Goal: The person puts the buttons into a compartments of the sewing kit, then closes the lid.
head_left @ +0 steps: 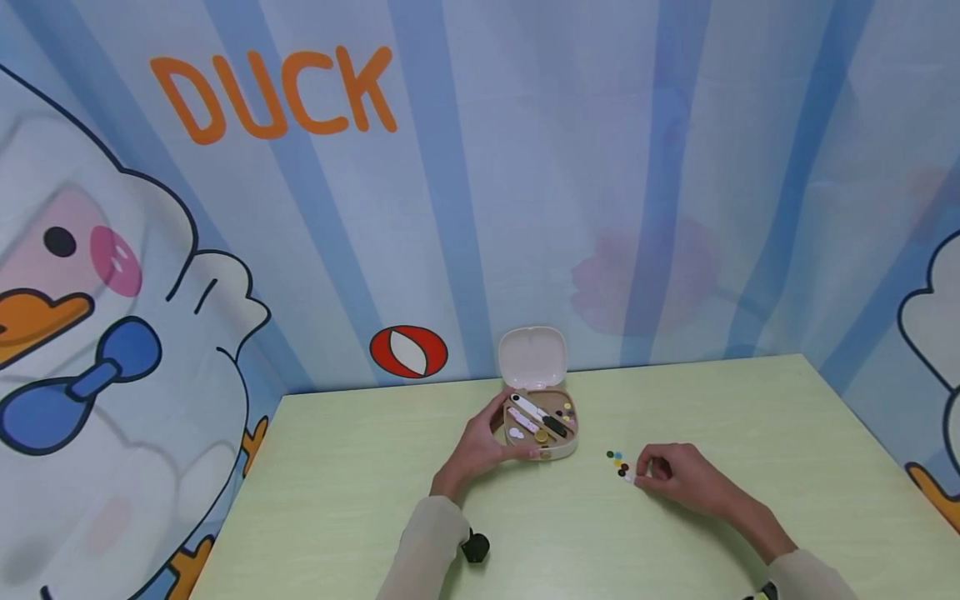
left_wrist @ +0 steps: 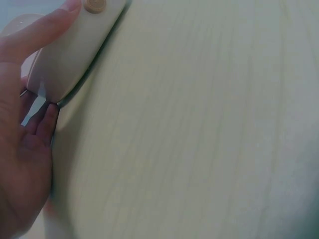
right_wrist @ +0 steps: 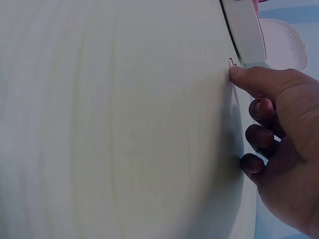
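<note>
A small open sewing-kit case (head_left: 566, 450), cream outside and brown inside, stands near the table's back with its lid (head_left: 532, 358) raised. My left hand (head_left: 480, 446) grips it from the left, thumb along the front wall by a brown snap button (left_wrist: 94, 5), fingers around the far side. Inside lie a white-and-black pen-like tool (head_left: 528, 407), a pink patterned stick (head_left: 522, 419) and several small buttons (head_left: 567, 407). To the right, my right hand (head_left: 682, 479) pinches a white button (head_left: 628, 478) between thumb and index fingertips, at the near end of a row of coloured buttons (head_left: 617, 462).
Pale wood-grain table (head_left: 337, 500) lies under both hands. Behind it hangs a blue striped curtain (head_left: 517, 208) with a printed duck (head_left: 142, 358), close to the case's raised lid. A black object (head_left: 476, 547) sits at the left sleeve's cuff.
</note>
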The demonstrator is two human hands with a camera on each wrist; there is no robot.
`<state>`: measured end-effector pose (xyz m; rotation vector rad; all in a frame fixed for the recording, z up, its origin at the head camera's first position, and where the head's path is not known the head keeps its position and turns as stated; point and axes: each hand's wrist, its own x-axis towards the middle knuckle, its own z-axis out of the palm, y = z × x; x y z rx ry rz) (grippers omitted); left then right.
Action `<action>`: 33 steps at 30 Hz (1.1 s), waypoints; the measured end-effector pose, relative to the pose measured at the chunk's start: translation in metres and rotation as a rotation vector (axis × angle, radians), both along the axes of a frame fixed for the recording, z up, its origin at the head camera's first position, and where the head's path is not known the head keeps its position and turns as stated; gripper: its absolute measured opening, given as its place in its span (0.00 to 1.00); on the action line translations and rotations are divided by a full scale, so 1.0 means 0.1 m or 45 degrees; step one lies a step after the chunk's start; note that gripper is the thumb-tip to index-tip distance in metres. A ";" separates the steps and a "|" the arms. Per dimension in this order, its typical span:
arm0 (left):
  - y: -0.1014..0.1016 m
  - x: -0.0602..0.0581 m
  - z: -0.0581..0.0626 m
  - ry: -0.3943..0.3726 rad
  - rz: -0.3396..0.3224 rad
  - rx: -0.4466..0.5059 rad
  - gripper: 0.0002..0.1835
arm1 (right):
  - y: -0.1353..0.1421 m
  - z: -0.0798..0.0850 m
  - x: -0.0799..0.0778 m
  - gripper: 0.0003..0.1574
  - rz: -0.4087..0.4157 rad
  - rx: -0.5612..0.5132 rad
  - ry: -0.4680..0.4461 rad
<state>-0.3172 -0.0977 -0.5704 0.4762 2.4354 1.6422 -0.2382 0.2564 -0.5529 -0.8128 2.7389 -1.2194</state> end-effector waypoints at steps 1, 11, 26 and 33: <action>0.00 0.00 0.00 0.000 -0.001 -0.001 0.59 | 0.00 -0.01 0.00 0.06 0.002 0.000 -0.003; 0.00 0.00 0.00 -0.002 0.003 -0.004 0.59 | 0.00 -0.02 -0.02 0.06 0.005 0.020 -0.037; 0.00 0.01 0.01 0.011 -0.013 0.015 0.57 | 0.01 0.06 -0.02 0.06 0.075 0.019 0.089; -0.01 0.01 0.01 0.012 -0.011 -0.004 0.58 | 0.02 0.11 -0.06 0.07 0.068 0.054 0.112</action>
